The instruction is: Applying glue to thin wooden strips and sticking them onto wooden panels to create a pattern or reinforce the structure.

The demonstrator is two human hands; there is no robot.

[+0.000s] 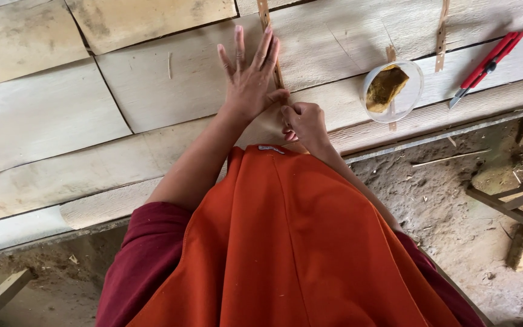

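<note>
Your left hand point(249, 79) lies flat and wide open on the wood sheets point(49, 115) that cover the bench point(455, 130), in the upper middle of the frame. Its fingers are spread and point up toward the top edge. Under the side of that hand runs a thin brown strip point(265, 15). The strip is long and narrow. Its long way goes from the top edge of the frame down toward your hands, leaning a little to the right as it comes down.

Your right hand point(302, 121) is just below and to the right of the left one, touching it. Its fingers are curled in tight, pinching at the low end of the strip.

To the right sits a clear round bowl point(410, 91) with a brown sponge point(385, 86) inside. Farther right, near the upper right corner, lies a red cutter knife point(488, 63), pointing its blade down and left.
</note>
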